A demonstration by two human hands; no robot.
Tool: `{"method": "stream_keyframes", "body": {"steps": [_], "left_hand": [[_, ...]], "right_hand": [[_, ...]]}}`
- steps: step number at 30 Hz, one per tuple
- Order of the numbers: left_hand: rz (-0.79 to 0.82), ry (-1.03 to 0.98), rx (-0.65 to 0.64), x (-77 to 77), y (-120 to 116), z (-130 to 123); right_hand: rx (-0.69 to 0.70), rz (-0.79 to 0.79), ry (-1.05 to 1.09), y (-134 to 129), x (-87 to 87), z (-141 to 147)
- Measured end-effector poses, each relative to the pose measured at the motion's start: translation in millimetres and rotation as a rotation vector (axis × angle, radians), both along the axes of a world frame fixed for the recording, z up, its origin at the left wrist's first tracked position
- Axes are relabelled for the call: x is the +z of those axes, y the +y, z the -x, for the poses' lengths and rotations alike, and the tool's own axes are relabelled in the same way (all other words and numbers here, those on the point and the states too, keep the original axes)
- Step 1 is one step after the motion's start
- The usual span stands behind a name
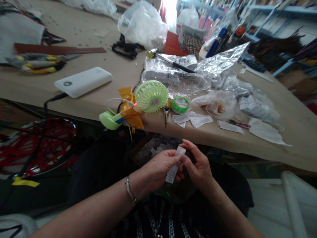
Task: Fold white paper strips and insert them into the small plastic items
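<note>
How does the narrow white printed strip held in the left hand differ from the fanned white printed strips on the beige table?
The held strip shows as one piece; the fanned strips are several, overlapping. The held strip is pinched in the left hand, off the table; the fanned strips lie flat on it. Both are pale, with print too small to read.
</note>
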State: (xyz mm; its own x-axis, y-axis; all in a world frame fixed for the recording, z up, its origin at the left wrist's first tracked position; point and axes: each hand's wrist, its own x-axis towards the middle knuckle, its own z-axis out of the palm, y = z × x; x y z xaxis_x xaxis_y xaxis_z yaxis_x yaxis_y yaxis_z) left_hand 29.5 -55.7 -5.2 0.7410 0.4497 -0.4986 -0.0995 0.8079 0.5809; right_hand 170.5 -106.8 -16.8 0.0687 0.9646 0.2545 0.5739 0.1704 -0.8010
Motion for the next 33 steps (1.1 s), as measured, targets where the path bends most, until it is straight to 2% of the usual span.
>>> {"method": "stream_keyframes", "body": {"steps": [7, 12, 16, 21, 29, 33], "left_hand": [[0.112, -0.03, 0.162, -2.2, 12, 2], [0.102, -0.101, 0.197, -0.2, 21, 3], [0.118, -0.088, 0.224, 2.6, 17, 0], [0.095, -0.074, 0.213, 2.0, 10, -3], [0.08, -0.049, 0.15, 4.2, 7, -2], [0.056, -0.028, 0.144, 3.4, 5, -1]], "right_hand": [[0.089, -0.057, -0.009, -1, -4.6, -1], [0.161, -0.107, -0.227, -9, -10.8, 7], [0.148, -0.138, -0.264, -15, -16.5, 18], [0.078, -0.165, -0.274, -17, -16.0, 23], [0.014, -0.102, -0.158, -20, -19.7, 23], [0.034, -0.112, -0.115, -22, -21.7, 24]]}}
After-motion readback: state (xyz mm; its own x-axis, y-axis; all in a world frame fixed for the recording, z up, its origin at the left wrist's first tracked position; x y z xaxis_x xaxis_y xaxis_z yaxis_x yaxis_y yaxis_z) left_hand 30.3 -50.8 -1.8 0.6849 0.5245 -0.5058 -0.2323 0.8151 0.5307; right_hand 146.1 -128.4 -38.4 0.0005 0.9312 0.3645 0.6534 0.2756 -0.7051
